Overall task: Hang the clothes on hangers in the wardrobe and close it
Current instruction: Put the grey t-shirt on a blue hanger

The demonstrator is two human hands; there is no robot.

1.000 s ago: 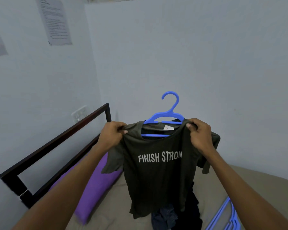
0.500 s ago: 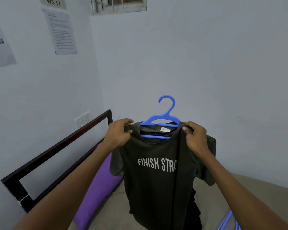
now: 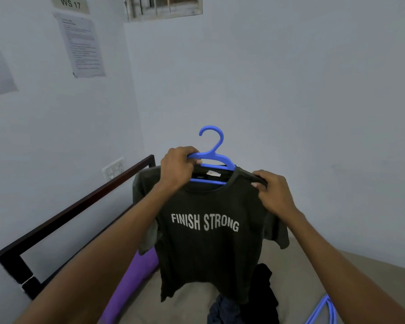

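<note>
T-shirt (image 3: 211, 230) hangs mid-frame over the bed (image 3: 313, 272), half threaded on a blue hanger (image 3: 212, 157). Left hand (image 3: 178, 169) clenches the hanger's arm; right hand (image 3: 272, 192) pinches the shoulder fabric, seemingly seating it. Next: carry it to the wardrobe, which is out of view.

I have one view only: a wide-angle head camera, facing forward and slightly down into a room corner. The left hand (image 3: 177, 168) and right hand (image 3: 272, 191) sit close, centre frame, with forearms entering from the bottom edge. Beyond the grip, pale blue painted walls (image 3: 290, 101); below it, a beige fabric mattress (image 3: 302, 272).
</note>
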